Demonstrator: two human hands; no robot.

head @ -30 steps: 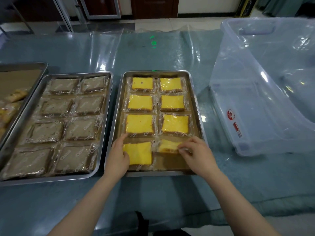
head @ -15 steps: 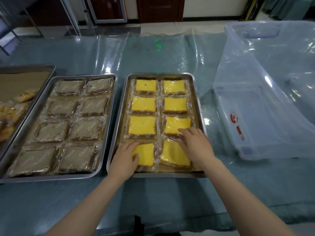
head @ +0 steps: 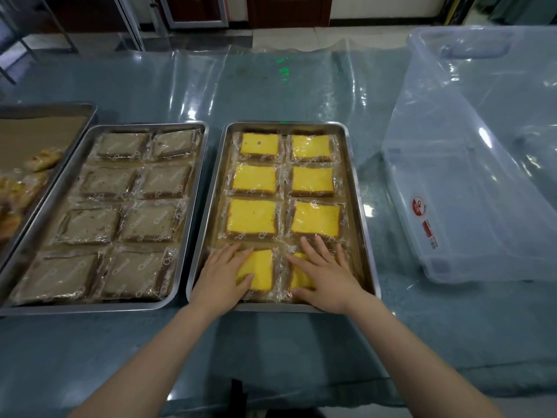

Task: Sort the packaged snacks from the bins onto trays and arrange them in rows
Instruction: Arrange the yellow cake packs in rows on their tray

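Both hands lie flat with fingers straight and slightly spread, pressing down on the nearest row of the middle tray point(head: 286, 125). The left hand point(head: 223, 276) rests on the yellow cake packet point(head: 260, 268) in that tray's near left corner. The right hand point(head: 324, 276) covers most of the packet point(head: 297, 279) in the near right corner. Neither hand pinches or lifts anything.

This tray now carries eight yellow packets in four rows of two, reaching from its far edge to its near edge. Just beside it, toward the bench's point(head: 271, 86) left edge, a second tray point(head: 193, 188) holds eight brown packets in the same pattern. A third tray point(head: 45, 107) at the left edge is only partly in view, with pale pastries lying loosely rather than in rows. The clear bin point(head: 470, 164) by the right edge shows nothing inside.

Judging from this, two trays look finished apart from squaring up the near row. The third tray seems to be what is left.
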